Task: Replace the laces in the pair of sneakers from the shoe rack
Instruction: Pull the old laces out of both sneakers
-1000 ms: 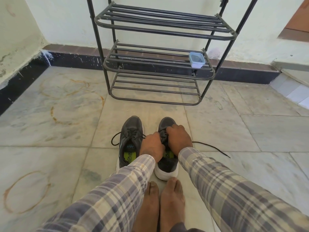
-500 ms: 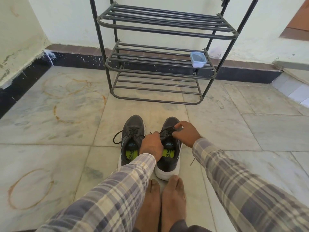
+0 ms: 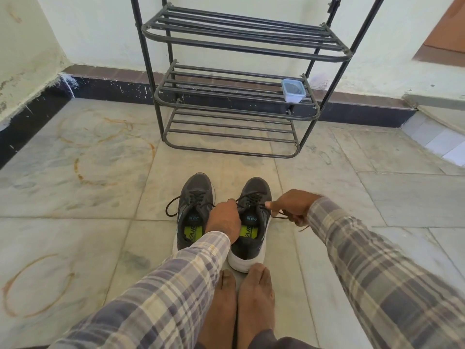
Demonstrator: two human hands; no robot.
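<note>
On the floor [image 3: 100, 197], right hand [image 3: 292, 206] pinches the lace [image 3: 278, 217] toward three o'clock; left hand [image 3: 224, 219] on the sneaker [image 3: 256, 187], grip unclear. Snagging could tip it.

Pale marble floor [image 3: 415, 197], marked with rusty ring stains [image 3: 73, 275]. White walls [image 3: 100, 34] meet it above a dark skirting [image 3: 113, 89]. A black metal rack [image 3: 239, 44] stands against the far wall, with a small lidded tub [image 3: 293, 90] on its middle shelf. Soft daylight.

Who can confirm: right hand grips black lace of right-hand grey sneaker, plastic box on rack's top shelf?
Wrong shelf: head view shows the small clear plastic box on the black metal rack's middle shelf. Right hand does grip the black lace of the right-hand grey sneaker.
</note>
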